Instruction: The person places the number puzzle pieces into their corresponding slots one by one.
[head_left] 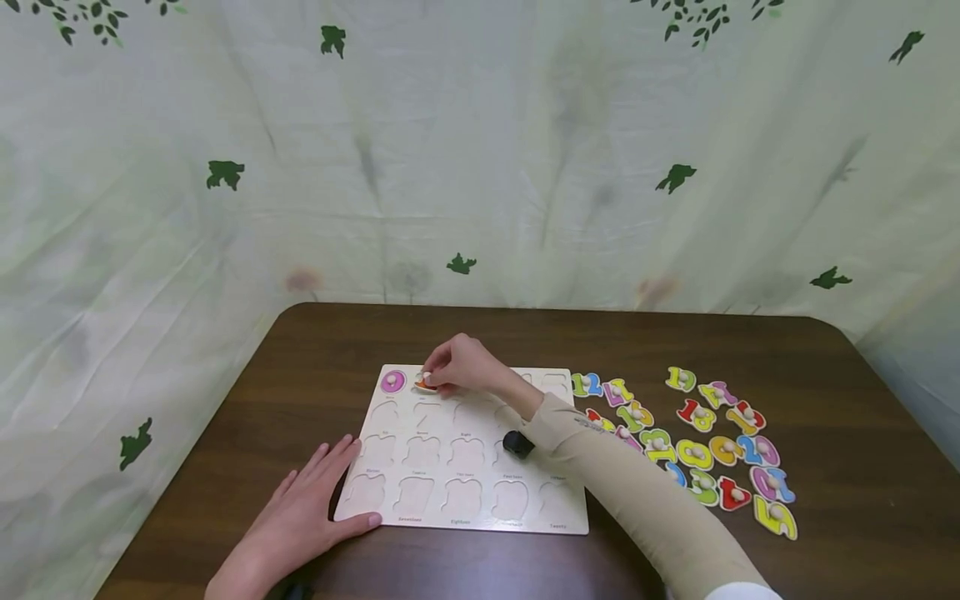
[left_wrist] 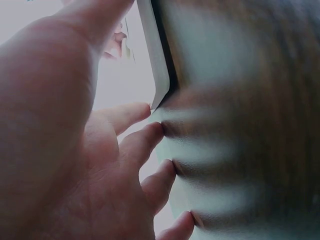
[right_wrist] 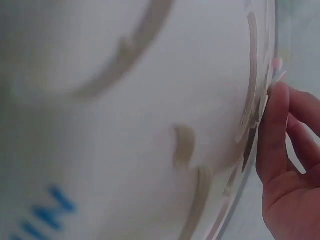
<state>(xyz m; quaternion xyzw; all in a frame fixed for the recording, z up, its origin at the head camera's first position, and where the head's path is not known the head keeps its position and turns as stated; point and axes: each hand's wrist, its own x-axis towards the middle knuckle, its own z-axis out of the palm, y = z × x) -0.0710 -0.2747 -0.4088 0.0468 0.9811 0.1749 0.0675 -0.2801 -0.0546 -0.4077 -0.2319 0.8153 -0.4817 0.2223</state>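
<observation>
Right hand [head_left: 467, 364]: an orange number piece [head_left: 423, 387] is pinched over the board's top row, near frame centre.
Left hand [head_left: 307, 504]: fingers are spread; the board's left edge is touched.
Number puzzle board [head_left: 480, 427]: carried by the tabletop [head_left: 247, 433], lower centre.
Loose number pieces [head_left: 694, 455]: scattered lower right.

On my left hand [head_left: 303, 497], left fingers [left_wrist: 160, 185] reach forward, tips spaced apart; left thumb [head_left: 356, 525] stands well out to the side. My right forearm [head_left: 622, 467], sleeved, slants in from lower right. I read my right hand [head_left: 472, 367] as farther out than the left, angled leftward, fingers bent, brought together in a pinch
</observation>
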